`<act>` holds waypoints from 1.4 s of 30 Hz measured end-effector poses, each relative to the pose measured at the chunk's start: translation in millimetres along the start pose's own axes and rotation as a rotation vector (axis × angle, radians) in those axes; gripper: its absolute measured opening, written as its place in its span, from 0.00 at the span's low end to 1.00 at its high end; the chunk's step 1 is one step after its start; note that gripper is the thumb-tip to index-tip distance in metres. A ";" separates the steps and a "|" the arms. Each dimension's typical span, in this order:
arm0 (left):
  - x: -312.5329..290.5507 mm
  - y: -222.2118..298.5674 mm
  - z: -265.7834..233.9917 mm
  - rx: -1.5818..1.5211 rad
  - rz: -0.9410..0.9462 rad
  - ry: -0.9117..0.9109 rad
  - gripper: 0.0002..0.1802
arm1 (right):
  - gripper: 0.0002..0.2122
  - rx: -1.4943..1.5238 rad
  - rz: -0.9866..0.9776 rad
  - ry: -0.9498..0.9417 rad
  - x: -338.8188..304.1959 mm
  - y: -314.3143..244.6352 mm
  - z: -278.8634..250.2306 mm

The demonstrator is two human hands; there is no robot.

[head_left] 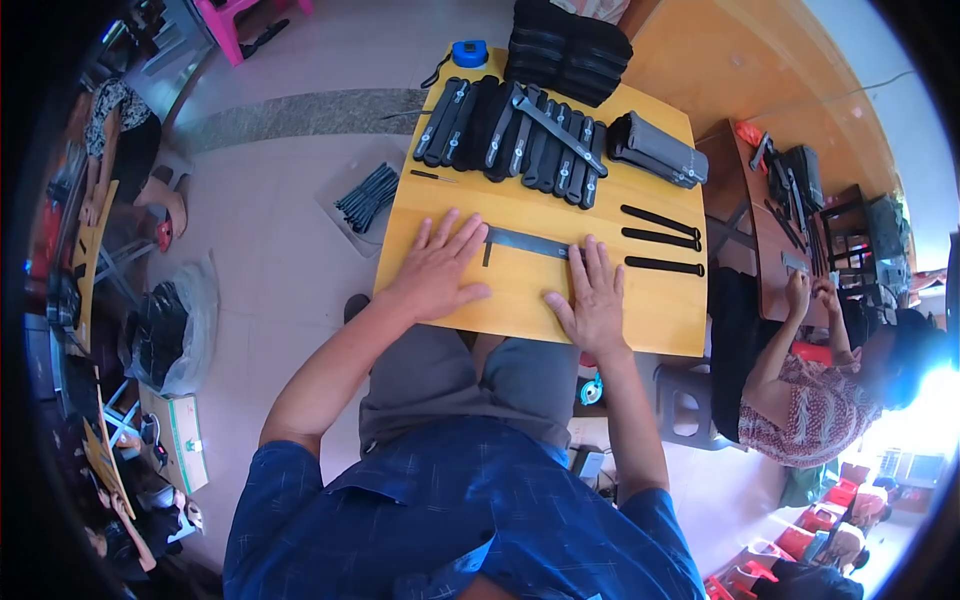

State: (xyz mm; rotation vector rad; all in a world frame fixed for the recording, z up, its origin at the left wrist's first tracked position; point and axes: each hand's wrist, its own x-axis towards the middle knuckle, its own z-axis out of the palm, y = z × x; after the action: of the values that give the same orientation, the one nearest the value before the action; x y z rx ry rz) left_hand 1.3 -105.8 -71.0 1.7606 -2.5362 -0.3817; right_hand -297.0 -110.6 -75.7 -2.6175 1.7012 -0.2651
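Note:
My left hand [437,268] lies flat on the yellow table [520,300], fingers stretched, at the left end of a dark grey strap [528,242]. At the strap's other end rests my right hand [594,300], also flat with its thumb out to the side; its fingertips touch or cover that end. A small dark mark or strip [487,255] shows just under the strap, near the left fingers. To the right of my right hand lie several black straps with looped ends [664,266].
Behind my hands are a row of dark bundled straps [485,130] with one laid across, a rolled grey bundle [655,150], a black stack [568,50] and a blue tape measure [469,53]. Strap bundles [367,198] lie left of the table. A person [810,400] sits at right.

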 end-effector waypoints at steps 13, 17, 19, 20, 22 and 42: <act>-0.1 -0.9 1.8 -0.075 0.006 0.044 0.51 | 0.41 0.191 -0.195 -0.103 47.2 -56.6 21.9; -0.1 -6.1 -3.3 -0.065 0.018 0.050 0.51 | 0.41 0.169 -0.168 -0.116 37.6 -33.0 12.7; 2.3 -5.0 -8.8 -0.051 0.016 0.044 0.51 | 0.41 0.135 -0.136 -0.150 31.8 -17.8 7.7; 3.2 -3.9 -9.1 -0.058 0.022 0.025 0.51 | 0.41 0.139 -0.146 -0.128 29.7 -13.6 6.7; 3.9 -5.9 -8.6 -0.046 0.028 0.029 0.52 | 0.43 0.094 -0.096 -0.175 23.6 -4.9 3.8; -4.0 -10.5 -3.5 -0.180 0.100 0.194 0.50 | 0.36 0.059 0.196 0.197 -12.6 75.3 -13.5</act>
State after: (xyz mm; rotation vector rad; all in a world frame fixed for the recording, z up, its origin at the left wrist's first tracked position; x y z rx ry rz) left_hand 13.0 -106.2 -69.4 1.5228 -2.3622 -0.3988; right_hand -372.2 -128.9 -71.5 -2.4298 1.9587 -0.5756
